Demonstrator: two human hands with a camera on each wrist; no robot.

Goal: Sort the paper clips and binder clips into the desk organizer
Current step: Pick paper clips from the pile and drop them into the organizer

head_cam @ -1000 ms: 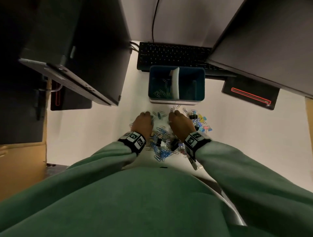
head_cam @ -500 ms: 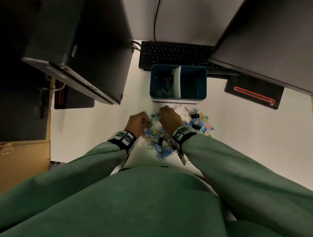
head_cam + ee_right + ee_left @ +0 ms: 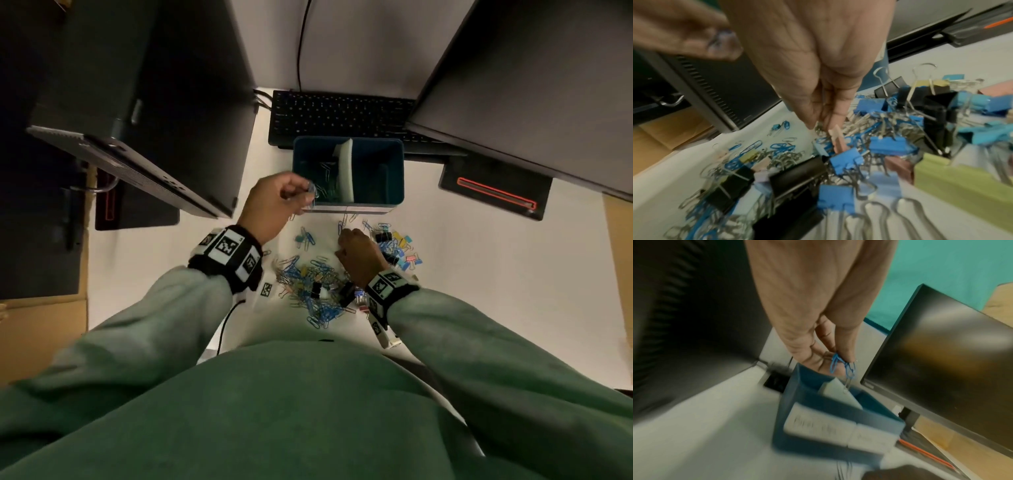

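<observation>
A teal desk organizer (image 3: 394, 178) with a white divider (image 3: 346, 168) stands in front of the keyboard; paper clips (image 3: 325, 176) lie in its left compartment. My left hand (image 3: 274, 198) is raised at the organizer's (image 3: 838, 412) front left corner. Its thumb and fingers pinch a few blue paper clips (image 3: 842, 365) over the left compartment. My right hand (image 3: 359, 255) is down on the mixed pile of paper clips (image 3: 318, 284) and binder clips (image 3: 400, 246). Its fingertips (image 3: 813, 120) are pinched together on a silver paper clip (image 3: 819, 128) in the pile.
A black keyboard (image 3: 339, 113) lies behind the organizer. Dark monitors overhang at the left (image 3: 154, 102) and right (image 3: 531, 85). A black stand base with a red line (image 3: 493, 192) sits right of the organizer. A thin cable (image 3: 226, 325) runs near my left wrist.
My left hand has lifted off the pile and moved forward to the organizer with paper clips pinched in it. My right hand stays low on the pile.
</observation>
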